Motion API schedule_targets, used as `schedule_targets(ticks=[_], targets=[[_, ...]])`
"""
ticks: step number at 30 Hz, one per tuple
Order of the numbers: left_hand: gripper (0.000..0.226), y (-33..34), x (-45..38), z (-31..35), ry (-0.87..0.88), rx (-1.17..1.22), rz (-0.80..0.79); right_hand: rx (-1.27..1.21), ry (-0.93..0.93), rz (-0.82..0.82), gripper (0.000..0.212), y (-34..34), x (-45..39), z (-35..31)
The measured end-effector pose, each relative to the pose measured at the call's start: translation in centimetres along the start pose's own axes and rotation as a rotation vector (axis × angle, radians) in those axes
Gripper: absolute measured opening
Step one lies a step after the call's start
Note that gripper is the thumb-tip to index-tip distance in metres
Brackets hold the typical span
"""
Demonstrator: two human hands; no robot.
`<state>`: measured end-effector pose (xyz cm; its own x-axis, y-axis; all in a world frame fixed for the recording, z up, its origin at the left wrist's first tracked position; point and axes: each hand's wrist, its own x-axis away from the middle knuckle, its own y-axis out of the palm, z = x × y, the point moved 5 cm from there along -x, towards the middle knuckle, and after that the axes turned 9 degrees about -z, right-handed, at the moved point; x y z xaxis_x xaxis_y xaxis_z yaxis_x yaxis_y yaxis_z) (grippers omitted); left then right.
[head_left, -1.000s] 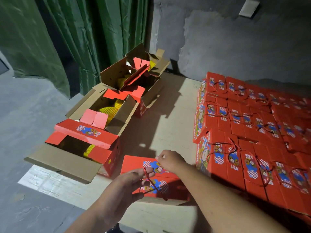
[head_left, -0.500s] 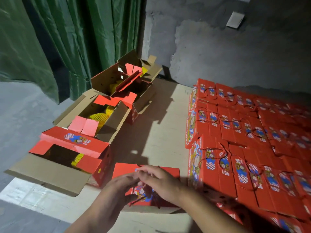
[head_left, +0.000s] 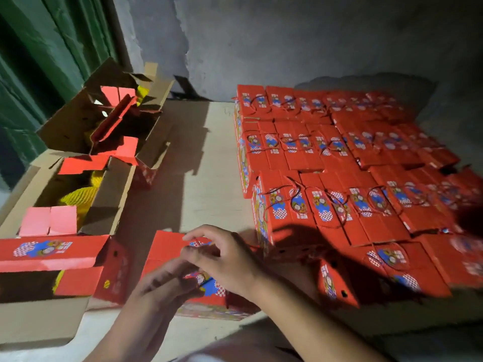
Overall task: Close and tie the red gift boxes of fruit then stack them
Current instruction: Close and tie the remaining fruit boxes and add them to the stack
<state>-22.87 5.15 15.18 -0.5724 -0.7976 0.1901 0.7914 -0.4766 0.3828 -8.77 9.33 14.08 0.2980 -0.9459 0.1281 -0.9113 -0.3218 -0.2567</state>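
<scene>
A closed red gift box (head_left: 167, 246) lay on the pale board (head_left: 209, 184) at the near edge, just in front of the person, with both hands over its printed top. The right hand (head_left: 224, 259) hovered above the middle of the lid with fingers curled and the thumb and forefinger drawn together, and the left hand (head_left: 159, 286) met it from below with fingers bent inward; the two touched or nearly touched over the box (the frame was too blurred to show whether a cord ran between the fingers, so what they pinched I cannot tell). To the right, close beside the box, stood the stack of tied gift boxes (head_left: 339, 163), packed in rows with thin red cord handles looped across their tops, reaching back to the grey wall (head_left: 287, 43). To the left sat open gift boxes (head_left: 52, 252) with flaps raised, and inside them yellow foam-netted fruit (head_left: 78, 197) showed. A further open box (head_left: 117, 126) stood behind these, near a green curtain (head_left: 39, 61).
</scene>
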Motion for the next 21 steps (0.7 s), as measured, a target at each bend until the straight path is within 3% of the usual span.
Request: schedule_targets(ticks=[12, 21], targets=[[0.053, 6.9, -4.0, -1.3, -0.118, -0.047, -0.226, -0.072, 0.093, 0.184, 0.029, -6.4, 5.3, 2.7], [0.056, 13.4, -7.1, -4.2, -0.216, -0.069, -0.344, 0.031, 0.107, 0.196, 0.018, -12.8, 10.3, 4.2]])
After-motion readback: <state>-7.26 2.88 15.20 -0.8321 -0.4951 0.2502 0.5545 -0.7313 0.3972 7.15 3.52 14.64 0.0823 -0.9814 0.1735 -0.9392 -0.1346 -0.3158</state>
